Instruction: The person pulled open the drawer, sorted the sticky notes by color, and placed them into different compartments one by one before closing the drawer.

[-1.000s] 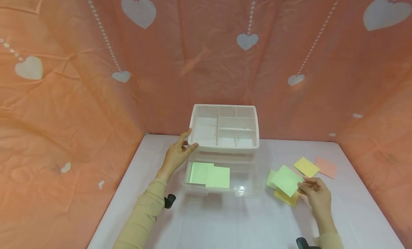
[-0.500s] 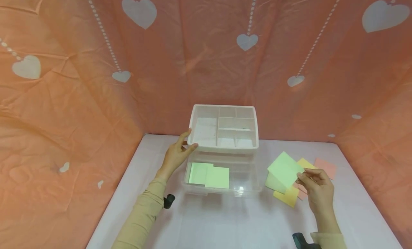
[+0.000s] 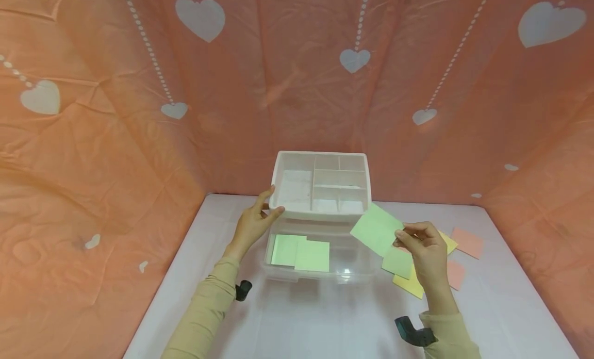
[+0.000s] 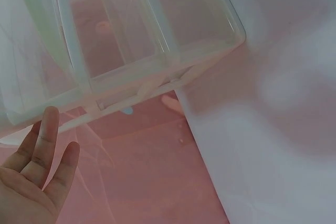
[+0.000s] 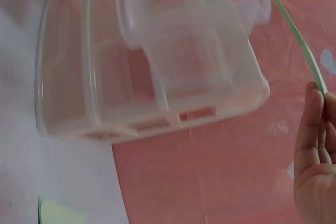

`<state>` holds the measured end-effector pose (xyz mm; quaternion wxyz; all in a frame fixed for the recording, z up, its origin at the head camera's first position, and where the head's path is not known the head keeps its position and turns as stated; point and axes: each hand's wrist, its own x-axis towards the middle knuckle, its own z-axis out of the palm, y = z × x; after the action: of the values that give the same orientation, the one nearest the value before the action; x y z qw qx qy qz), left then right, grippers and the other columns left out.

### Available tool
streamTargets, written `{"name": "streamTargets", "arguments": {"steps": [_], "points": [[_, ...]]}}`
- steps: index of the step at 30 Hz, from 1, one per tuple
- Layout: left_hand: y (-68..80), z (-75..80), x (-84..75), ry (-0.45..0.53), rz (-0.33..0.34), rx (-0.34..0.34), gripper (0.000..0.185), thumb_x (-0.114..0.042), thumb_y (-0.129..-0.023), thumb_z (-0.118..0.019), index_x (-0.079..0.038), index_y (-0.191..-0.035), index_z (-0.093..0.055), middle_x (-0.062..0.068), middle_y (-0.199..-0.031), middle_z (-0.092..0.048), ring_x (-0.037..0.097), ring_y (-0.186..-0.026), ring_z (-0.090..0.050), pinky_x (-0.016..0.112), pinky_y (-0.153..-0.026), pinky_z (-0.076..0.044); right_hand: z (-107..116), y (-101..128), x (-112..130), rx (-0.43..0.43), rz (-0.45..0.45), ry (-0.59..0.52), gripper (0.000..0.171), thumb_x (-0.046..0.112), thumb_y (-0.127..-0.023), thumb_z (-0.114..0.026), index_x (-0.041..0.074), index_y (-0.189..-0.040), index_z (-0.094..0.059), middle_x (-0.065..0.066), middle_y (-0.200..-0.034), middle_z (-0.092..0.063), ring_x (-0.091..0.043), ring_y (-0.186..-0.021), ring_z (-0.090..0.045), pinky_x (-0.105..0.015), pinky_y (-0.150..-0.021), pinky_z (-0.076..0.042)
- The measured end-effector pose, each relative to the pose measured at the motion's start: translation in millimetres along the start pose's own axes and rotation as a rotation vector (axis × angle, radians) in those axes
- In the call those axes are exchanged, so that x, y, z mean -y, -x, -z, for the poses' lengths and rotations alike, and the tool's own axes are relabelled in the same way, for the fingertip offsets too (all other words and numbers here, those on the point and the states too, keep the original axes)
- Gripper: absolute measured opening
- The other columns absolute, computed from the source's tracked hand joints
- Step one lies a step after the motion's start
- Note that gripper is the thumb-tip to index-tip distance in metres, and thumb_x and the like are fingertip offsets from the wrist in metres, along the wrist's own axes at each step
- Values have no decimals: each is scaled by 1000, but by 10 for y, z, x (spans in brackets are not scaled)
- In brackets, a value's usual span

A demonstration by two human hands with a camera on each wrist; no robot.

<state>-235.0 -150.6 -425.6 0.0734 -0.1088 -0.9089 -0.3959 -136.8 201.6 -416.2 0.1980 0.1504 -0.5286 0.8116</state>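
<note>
A clear plastic drawer organizer (image 3: 320,213) with a white compartment tray on top stands mid-table. My left hand (image 3: 250,226) touches its front left corner, thumb at the front and forefinger along the side. In the left wrist view, those fingers (image 4: 48,135) are fairly straight against the plastic. Below the tray, a pulled-out drawer (image 3: 352,250) holds two light green sticky-note pads (image 3: 313,256), overlapping on the left. My right hand (image 3: 428,253) pinches another green sticky-note pad (image 3: 377,229) by its edge, raised at the drawer's right. Edge-on, this pad (image 5: 300,38) looks thin in the right wrist view.
Right of the organizer lie another green pad (image 3: 396,262), yellow pads (image 3: 410,284) and pink pads (image 3: 467,242), partly overlapping. The white table (image 3: 320,323) meets an orange cloth (image 3: 315,101) with white hearts at the back and sides.
My right hand has lifted the green pad off the loose pile and carried it left toward the drawer. My left hand stays at the organizer's corner.
</note>
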Motion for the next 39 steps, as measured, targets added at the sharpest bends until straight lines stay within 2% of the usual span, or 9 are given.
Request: {"name": "streamTargets", "arguments": {"steps": [5, 7, 10, 13, 17, 24, 30, 39], "points": [[-5, 5, -10, -1, -3, -3, 64, -52, -87, -58, -39, -143, -30, 17, -116, -64, 22, -85, -66, 39, -71, -52, -173, -49, -85, -26, -60, 94, 25, -20, -80, -57, 2, -87, -64, -1, -77, -66, -10, -66, -64, -21, -59, -54], [-5, 11, -12, 5, -1, -3, 64, -52, -87, -57, -39, -143, -30, 18, -116, -64, 23, -86, -66, 40, -72, -52, -236, -62, -111, -36, -99, 180, 20, -16, -80, -60, 3, -86, -63, 1, -76, -67, -8, -64, -64, -21, -59, -53], [-4, 16, -5, 8, 8, 0, 63, -52, -87, -57, -39, -143, -30, 18, -116, -64, 24, -87, -67, 42, -73, -52, -322, -71, -150, -38, -156, 330, 11, -11, -79, -65, -3, -87, -62, 7, -75, -66, -5, -64, -62, -19, -60, -53], [-2, 18, 6, 8, 16, 4, 64, -53, -87, -57, -40, -143, -30, 18, -116, -64, 24, -86, -66, 42, -74, -52, -387, -70, -192, -17, -179, 500, 14, -6, -79, -68, -8, -90, -61, 14, -75, -64, 0, -68, -61, -17, -64, -52], [-1, 16, 9, 9, 11, 4, 64, -54, -87, -57, -40, -143, -29, 18, -115, -64, 23, -85, -66, 41, -73, -52, -442, -59, -254, 24, -181, 668, 13, 0, -78, -72, -4, -87, -65, 16, -76, -63, 3, -69, -58, -16, -63, -49], [5, 15, -11, 15, -5, 1, 62, -49, -88, -57, -37, -143, -30, 20, -113, -65, 24, -85, -67, 42, -74, -52, -485, -2, -349, 124, -161, 782, 5, 2, -78, -72, 5, -81, -69, -8, -74, -68, 1, -58, -50, -19, -52, -40], [5, 13, -23, 15, 0, 4, 62, -49, -88, -57, -38, -143, -30, 19, -114, -64, 24, -86, -67, 43, -74, -52, -514, 27, -367, 168, -144, 870, 4, 7, -79, -72, 5, -80, -69, -6, -72, -68, -1, -54, -40, -19, -49, -33], [-13, 4, -6, 13, 5, 13, 62, -50, -89, -56, -39, -143, -29, 18, -116, -63, 24, -84, -65, 40, -72, -52, -525, 30, -363, 174, -95, 991, 6, 12, -80, -72, 7, -78, -69, -1, -67, -62, -2, -54, -36, -20, -49, -32]]}}
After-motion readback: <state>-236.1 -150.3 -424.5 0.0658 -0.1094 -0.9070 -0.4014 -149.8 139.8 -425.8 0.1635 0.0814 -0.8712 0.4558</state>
